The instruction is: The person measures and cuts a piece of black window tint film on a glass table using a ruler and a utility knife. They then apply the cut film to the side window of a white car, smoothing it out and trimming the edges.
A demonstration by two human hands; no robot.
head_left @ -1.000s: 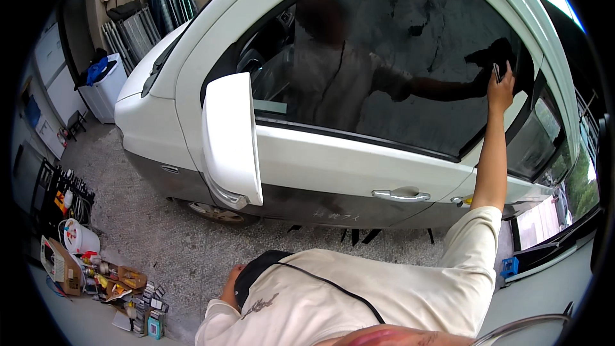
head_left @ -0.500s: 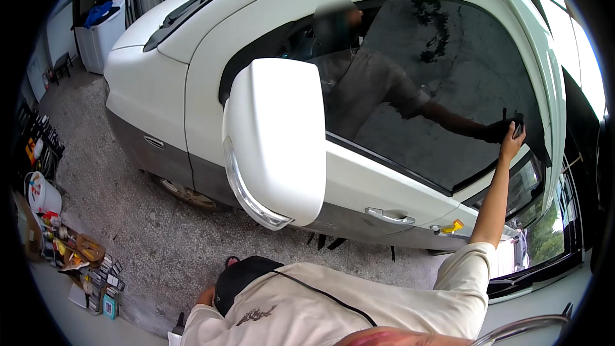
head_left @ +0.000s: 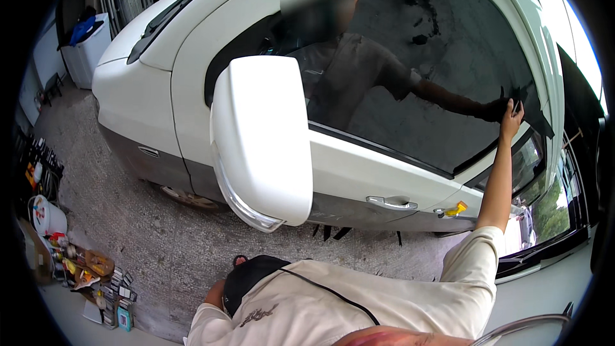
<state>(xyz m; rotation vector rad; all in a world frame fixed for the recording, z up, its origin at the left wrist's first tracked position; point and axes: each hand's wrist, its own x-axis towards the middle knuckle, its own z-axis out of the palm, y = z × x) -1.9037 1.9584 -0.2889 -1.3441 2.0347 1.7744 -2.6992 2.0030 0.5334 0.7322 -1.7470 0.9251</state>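
Observation:
My right arm reaches up to the dark tinted side window point(head_left: 442, 77) of a white vehicle point(head_left: 160, 77). At the window's rear edge, my right hand point(head_left: 511, 120) has its fingers closed around a small dark object point(head_left: 516, 107) against the glass; its kind is too small to make out. A black strip point(head_left: 542, 123) juts out beside the hand, over the white door pillar. The glass mirrors my arm and body. Of my left arm only a bit of bare skin point(head_left: 214, 295) shows beside the black shorts; the left hand is out of sight.
A large white side mirror point(head_left: 266, 141) sticks out toward me. Below the window are a door handle point(head_left: 392, 203) and a yellow thing point(head_left: 456, 209) on the rear handle. At left stand a white bucket point(head_left: 49, 216) and a clutter of tools and boxes point(head_left: 96, 263).
The whole view has shifted, so the vehicle sits slightly higher and further left. My right hand stays by the window's rear edge. The black strip stands out farther over the pillar.

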